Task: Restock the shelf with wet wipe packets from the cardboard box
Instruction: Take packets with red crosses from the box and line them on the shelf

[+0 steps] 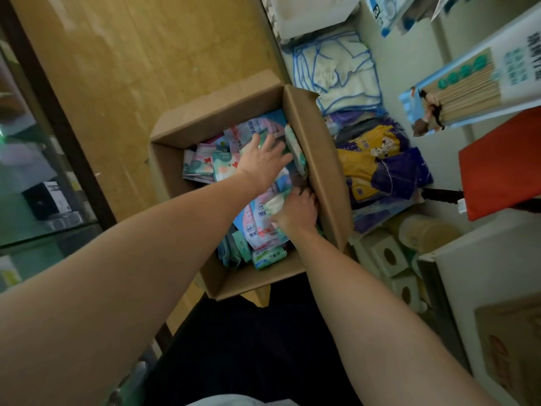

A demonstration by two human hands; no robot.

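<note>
- Cardboard box (319, 159), flaps open, centre of frame on a yellow-brown floor (123, 68); filled with loose wet wipe packets (205, 164) in pastel wrappers.
- Left hand (265, 162): fingers spread wide and straight, palm down, resting on the packets in the upper part of the box.
- Right hand (297, 210): fingers curled round a pale green-white packet (273, 205) at the box's right wall.
- One packet (295, 149) stands on edge against the right wall, just beside the left hand's fingertips.
- Shelf (415, 68), right of frame, carries bagged goods: white cloths (336, 71), purple-and-yellow packs (377, 162).
</note>
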